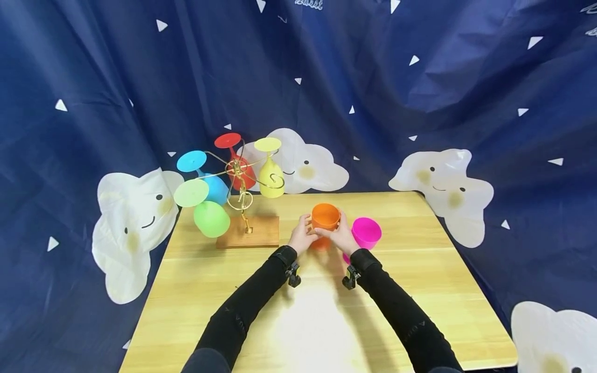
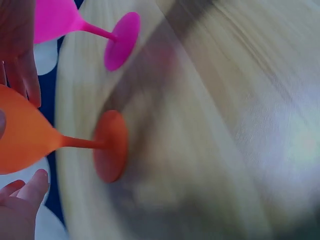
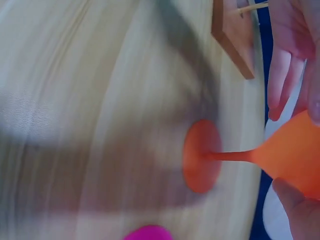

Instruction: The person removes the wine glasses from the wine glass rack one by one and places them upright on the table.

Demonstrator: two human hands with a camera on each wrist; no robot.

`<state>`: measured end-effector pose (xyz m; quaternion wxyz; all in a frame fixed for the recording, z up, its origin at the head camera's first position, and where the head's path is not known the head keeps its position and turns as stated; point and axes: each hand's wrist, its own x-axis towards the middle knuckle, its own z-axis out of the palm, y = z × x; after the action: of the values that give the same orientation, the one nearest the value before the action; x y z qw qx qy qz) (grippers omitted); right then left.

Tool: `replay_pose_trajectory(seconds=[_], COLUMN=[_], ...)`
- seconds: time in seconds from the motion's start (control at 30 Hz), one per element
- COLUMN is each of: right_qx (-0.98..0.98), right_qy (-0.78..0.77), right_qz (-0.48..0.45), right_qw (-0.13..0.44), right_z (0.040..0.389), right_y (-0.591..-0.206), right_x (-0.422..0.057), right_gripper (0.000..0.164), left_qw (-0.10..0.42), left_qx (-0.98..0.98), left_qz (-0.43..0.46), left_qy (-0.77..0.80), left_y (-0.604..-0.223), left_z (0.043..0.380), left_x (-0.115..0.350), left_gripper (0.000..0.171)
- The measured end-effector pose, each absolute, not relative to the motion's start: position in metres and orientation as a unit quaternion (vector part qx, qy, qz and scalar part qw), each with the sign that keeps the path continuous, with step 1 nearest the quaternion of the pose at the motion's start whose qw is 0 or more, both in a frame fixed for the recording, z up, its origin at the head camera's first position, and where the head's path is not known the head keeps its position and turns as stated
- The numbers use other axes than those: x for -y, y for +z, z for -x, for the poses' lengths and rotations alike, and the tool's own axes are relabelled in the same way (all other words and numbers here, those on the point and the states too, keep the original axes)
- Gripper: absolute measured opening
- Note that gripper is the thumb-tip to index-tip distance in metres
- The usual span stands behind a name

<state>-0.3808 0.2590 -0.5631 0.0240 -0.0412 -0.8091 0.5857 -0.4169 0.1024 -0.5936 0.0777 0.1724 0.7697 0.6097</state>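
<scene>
The orange goblet point(image 1: 325, 213) is upright to the right of the rack point(image 1: 237, 167), its rim facing up; the right hand point(image 1: 344, 239) grips its bowl, thumb across the near side and fingers round the far one, a hold that likely suits the broad bowl better than the thin stem point(image 2: 80, 142); the left hand point(image 1: 301, 238) is on the bowl's rack side, fingers spread and a little bent, at or just beside the wall – I cannot tell whether it bears any weight; nor can I tell whether the foot point(image 2: 111, 146) rests on the table point(image 1: 420, 290) or is just clear of it. The pink goblet point(image 1: 366, 233) stands farther right of the rack, upright on its own foot; on the rack, the red point(image 1: 243, 177), yellow point(image 1: 271, 176), blue point(image 1: 216, 190) and green point(image 1: 211, 220) goblets hang bowl down, feet uppermost, presumably because the flared feet catch on the wire arms while the bowls swing free. The goblets look like smooth, matt plastic – rounded bowls narrowing to slim stems and flat discs; the rack is glossy gold wire, bent in curls, on a square-edged block point(image 1: 263, 235) of brown wood; the table under it is paler, with long streaks of grain and a bright glare toward the person.
</scene>
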Motion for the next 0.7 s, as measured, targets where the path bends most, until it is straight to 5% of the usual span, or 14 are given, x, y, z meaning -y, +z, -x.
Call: replay_pose_trajectory(seconds=[0.33,0.7], right_qx=[0.852,0.848], right_qy=[0.519,0.516], right_qz=[0.008,-0.043], right_qw=[0.067,0.114], right_z=[0.389,0.399], right_y=[-0.520,-0.481], right_x=[-0.263,-0.253], right_gripper=[0.107,0.087], left_qw=[0.045,-0.011], left_qx=[-0.777,-0.751], left_qz=[-0.182,-0.158], left_qy=[0.601,0.641], left_y=[-0.538,-0.496], left_z=[0.413,0.391], left_x=[-0.084,-0.049], left_gripper=[0.074,0.045])
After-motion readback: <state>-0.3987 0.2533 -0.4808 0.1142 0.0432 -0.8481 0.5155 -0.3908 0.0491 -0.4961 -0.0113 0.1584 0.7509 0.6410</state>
